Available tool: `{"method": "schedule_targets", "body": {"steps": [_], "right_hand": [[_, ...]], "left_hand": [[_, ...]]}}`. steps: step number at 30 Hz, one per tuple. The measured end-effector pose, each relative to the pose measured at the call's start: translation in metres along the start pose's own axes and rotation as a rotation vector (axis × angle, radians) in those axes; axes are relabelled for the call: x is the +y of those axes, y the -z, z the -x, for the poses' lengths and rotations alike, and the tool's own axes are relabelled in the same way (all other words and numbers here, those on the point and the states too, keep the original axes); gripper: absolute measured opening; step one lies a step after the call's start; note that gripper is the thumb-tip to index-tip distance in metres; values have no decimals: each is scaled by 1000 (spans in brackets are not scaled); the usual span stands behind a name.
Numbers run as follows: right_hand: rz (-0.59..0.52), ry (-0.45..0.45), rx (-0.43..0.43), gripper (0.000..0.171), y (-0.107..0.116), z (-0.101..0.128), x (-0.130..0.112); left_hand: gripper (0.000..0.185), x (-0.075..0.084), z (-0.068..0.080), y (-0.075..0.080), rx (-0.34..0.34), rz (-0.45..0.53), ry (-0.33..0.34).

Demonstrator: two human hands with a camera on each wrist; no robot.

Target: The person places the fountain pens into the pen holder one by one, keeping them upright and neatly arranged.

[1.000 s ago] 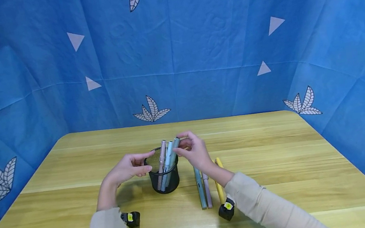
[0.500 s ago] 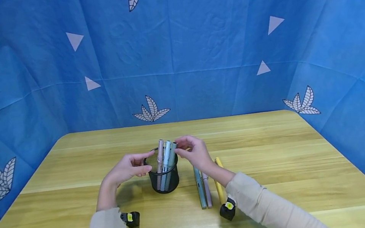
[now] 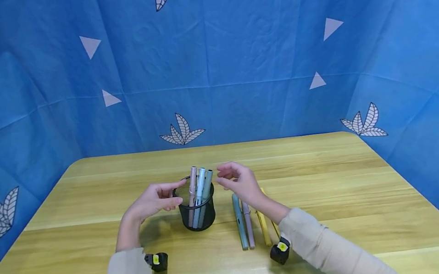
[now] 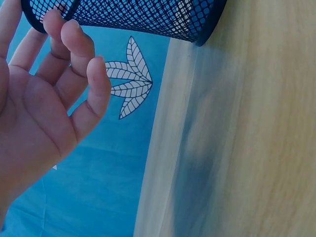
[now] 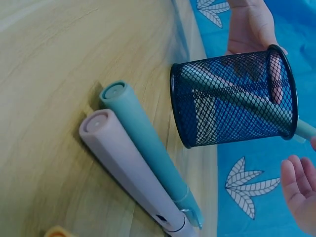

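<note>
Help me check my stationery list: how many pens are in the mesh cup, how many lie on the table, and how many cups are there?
Pens standing in the black mesh cup: 3, pink, pale blue, grey-green
Pens lying on the table: 3, teal, pink, yellow
Mesh cups: 1
Total: 7 things, 6 pens among them
</note>
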State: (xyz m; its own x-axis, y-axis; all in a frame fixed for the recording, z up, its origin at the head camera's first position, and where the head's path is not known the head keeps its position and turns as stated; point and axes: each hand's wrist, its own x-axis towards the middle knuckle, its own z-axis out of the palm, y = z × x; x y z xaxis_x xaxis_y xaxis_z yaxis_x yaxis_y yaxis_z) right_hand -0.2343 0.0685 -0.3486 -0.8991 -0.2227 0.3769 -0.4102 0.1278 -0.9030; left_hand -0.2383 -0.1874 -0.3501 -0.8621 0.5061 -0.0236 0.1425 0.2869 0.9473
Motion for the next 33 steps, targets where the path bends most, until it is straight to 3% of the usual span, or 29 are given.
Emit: {"method": "schedule_targets", "body": {"steps": [19,33], "right_hand": [[7,-95,38,24,26,10,12],[35,-107,41,26,43,16,14]], "left_hand": [[52,0,1,-1,7,8,-7],[52,1,1,-1,11,7,11]]}}
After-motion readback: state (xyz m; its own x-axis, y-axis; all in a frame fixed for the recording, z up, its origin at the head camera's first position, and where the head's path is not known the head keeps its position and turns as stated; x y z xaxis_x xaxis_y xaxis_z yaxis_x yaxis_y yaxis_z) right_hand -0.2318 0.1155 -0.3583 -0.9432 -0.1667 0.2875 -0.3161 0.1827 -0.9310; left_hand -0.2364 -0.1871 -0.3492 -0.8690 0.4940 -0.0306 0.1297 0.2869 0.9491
